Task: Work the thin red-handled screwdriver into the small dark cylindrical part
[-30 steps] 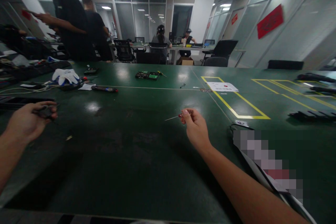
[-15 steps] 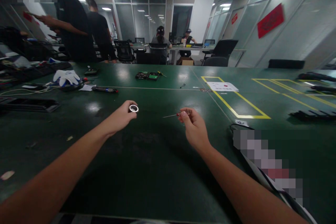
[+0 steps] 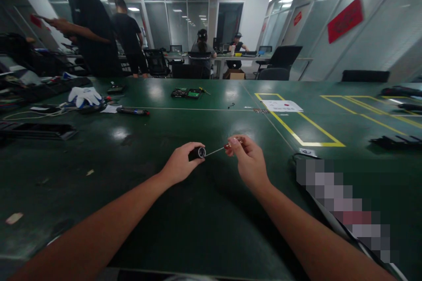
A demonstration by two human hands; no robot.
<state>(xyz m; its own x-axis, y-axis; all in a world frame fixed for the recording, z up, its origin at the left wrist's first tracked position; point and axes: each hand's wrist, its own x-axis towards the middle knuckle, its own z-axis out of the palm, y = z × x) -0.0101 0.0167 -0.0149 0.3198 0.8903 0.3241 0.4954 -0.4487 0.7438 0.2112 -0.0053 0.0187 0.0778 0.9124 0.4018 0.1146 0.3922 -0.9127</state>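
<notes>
My left hand (image 3: 180, 162) is closed around a short black cylinder (image 3: 194, 154) with a silver-rimmed open end (image 3: 201, 153), which faces right. My right hand (image 3: 249, 158) pinches the reddish handle of a thin screwdriver (image 3: 227, 146). Its slim metal shaft points left and slightly down, and the tip is at the cylinder's rim; whether it touches or enters the opening I cannot tell. Both hands are held above the green table (image 3: 184, 228), and fingers hide much of the cylinder and the handle.
Gloves (image 3: 85, 96), a dark pen-like tool (image 3: 132, 111) and cables lie at the left. Further back is an open case with green parts (image 3: 186, 92). A white sheet (image 3: 282, 106) lies by yellow tape. A dark-edged flat object (image 3: 325, 219) is at the right. People are beyond the table.
My left hand has moved right and a little down with the cylinder, turning its open end toward the screwdriver. My right hand stays nearly in place, and the screwdriver tip now meets the rim area.
</notes>
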